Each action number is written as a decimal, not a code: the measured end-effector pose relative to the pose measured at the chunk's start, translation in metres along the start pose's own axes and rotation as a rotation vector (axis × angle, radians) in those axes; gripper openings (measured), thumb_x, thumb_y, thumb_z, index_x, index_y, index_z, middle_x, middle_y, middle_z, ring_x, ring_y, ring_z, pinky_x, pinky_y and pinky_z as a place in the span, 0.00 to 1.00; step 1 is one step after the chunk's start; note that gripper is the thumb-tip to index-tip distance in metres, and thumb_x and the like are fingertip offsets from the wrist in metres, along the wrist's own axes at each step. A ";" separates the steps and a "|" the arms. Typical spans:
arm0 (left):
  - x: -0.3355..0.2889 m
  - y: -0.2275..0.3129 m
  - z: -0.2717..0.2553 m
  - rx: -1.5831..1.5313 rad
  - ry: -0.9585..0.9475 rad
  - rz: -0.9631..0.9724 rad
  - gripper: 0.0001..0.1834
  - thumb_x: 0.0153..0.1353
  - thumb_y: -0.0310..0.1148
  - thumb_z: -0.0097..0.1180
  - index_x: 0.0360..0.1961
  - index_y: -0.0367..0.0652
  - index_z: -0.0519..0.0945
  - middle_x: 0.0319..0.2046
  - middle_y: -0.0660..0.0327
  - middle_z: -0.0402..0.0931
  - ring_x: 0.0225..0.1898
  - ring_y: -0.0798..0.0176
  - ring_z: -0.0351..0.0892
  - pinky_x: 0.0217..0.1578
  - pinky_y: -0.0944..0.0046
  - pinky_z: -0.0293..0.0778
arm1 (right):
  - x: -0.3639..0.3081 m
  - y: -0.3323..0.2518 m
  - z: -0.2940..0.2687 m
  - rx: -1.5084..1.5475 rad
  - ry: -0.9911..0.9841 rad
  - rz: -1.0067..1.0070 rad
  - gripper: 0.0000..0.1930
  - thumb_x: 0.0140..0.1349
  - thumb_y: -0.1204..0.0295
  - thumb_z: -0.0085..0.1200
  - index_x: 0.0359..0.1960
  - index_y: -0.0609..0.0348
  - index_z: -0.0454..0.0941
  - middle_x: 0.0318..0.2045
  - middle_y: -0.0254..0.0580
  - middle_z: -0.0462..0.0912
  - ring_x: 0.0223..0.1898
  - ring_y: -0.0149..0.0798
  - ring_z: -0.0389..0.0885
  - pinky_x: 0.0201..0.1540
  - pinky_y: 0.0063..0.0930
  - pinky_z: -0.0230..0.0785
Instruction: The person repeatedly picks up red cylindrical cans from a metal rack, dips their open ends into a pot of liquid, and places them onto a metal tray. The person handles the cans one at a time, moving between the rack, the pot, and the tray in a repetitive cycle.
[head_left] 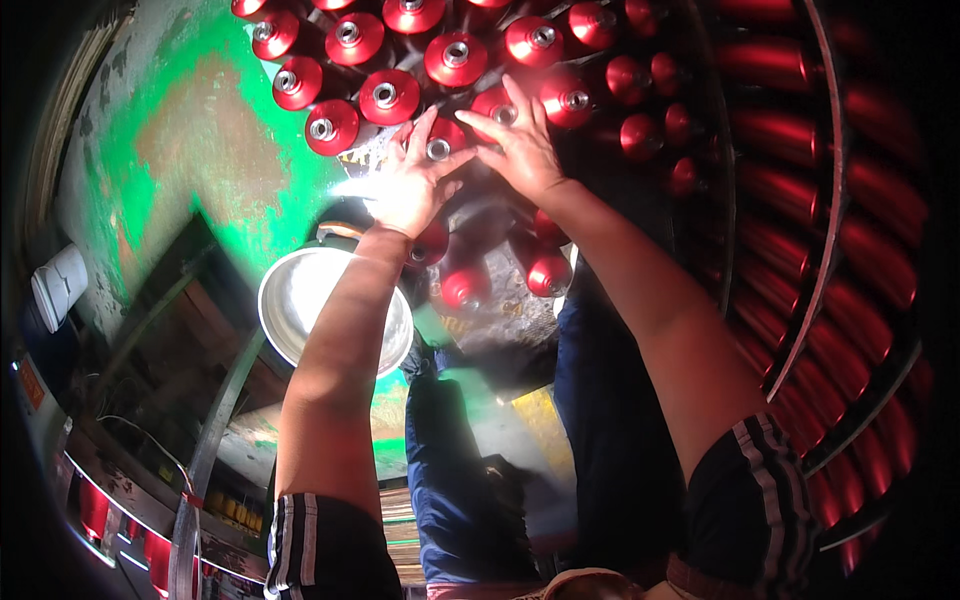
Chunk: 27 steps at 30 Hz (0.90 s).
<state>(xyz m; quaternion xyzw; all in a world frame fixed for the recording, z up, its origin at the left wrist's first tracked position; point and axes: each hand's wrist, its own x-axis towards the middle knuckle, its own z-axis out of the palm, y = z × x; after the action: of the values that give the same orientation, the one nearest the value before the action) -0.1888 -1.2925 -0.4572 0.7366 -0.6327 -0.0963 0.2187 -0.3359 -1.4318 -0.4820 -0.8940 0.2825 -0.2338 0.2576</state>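
Both my arms reach forward over a cluster of red metal bottles with narrow silver necks. Around the nearest red bottle (446, 133) my left hand (408, 188) spreads its fingers, brightly lit by the sun. On the other side of that bottle is my right hand (522, 152), its fingers stretched apart, with the thumb close to the left hand's fingers. Another red bottle (490, 103) lies partly under the right fingertips. Whether any finger touches a bottle, I cannot tell. Neither hand is closed on anything.
A white bucket (270, 318) stands beneath my left forearm. Several more red bottles, such as one red bottle (549, 275), stand by my legs. Rows of red cylinders (770, 150) behind curved metal bars fill the right side. A metal frame (230, 400) stands lower left on the worn green floor (225, 90).
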 end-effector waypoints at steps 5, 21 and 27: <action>0.005 0.000 0.017 0.143 0.133 -0.075 0.30 0.47 0.33 0.72 0.53 0.74 0.82 0.67 0.58 0.59 0.56 0.42 0.68 0.57 0.49 0.70 | 0.000 0.005 0.015 -0.035 0.092 -0.011 0.28 0.47 0.71 0.69 0.51 0.24 0.82 0.66 0.43 0.60 0.60 0.57 0.63 0.63 0.46 0.66; -0.213 0.000 -0.221 -0.935 0.435 -0.487 0.33 0.57 0.43 0.63 0.59 0.30 0.75 0.61 0.50 0.72 0.65 0.55 0.68 0.67 0.53 0.60 | -0.091 -0.109 -0.187 0.831 -0.121 0.204 0.26 0.51 0.80 0.62 0.55 0.56 0.80 0.61 0.42 0.70 0.59 0.40 0.73 0.62 0.34 0.67; -0.366 -0.042 -0.176 -0.879 0.198 -0.316 0.33 0.56 0.40 0.69 0.58 0.34 0.72 0.60 0.49 0.72 0.57 0.53 0.76 0.55 0.55 0.74 | -0.184 -0.180 -0.072 1.610 -0.648 0.681 0.25 0.54 0.67 0.57 0.55 0.61 0.77 0.54 0.44 0.78 0.56 0.38 0.76 0.64 0.36 0.64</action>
<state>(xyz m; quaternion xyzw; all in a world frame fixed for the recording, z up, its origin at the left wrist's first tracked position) -0.1439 -0.8962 -0.3696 0.6671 -0.3886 -0.3163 0.5513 -0.4416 -1.2135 -0.3710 -0.3367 0.1968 -0.0099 0.9208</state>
